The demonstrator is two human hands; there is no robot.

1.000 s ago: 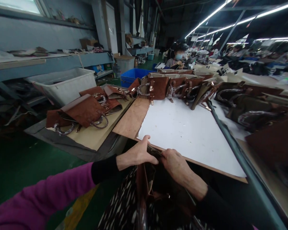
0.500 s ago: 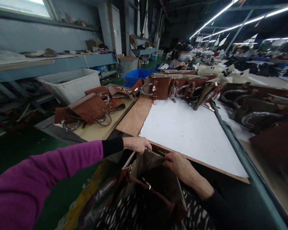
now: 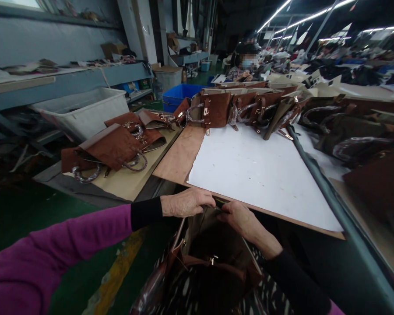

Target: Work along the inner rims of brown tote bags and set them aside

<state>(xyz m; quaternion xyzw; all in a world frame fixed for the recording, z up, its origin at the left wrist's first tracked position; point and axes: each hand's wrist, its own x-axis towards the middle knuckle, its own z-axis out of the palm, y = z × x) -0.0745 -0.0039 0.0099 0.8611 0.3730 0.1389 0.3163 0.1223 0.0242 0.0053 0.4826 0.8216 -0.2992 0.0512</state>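
An open brown handbag [image 3: 213, 262] rests against my front, its mouth facing up and its dark inside showing. My left hand [image 3: 188, 202] is closed on the far rim of the handbag, thumb and fingers pinching the edge. Close beside it, my right hand [image 3: 241, 221] pinches the same rim. A small gold clasp [image 3: 212, 260] shows on the strap across the near side. Plastic-wrapped handles hang at the bag's lower left. The bag's bottom is too dark to make out.
Ahead lies a table with white paper [image 3: 259, 170] over a brown board [image 3: 177, 153]. Several brown handbags [image 3: 216, 109] stand along its back; others [image 3: 114, 144] lie on the left. A white bin [image 3: 82, 107] and a blue crate [image 3: 180, 96] stand beyond. A person [image 3: 243, 70] sits farther back.
Both hands have moved slightly closer together along the bag's rim. My left hand has turned so its back shows more. The view has shifted a little, and the clasp sits farther right.
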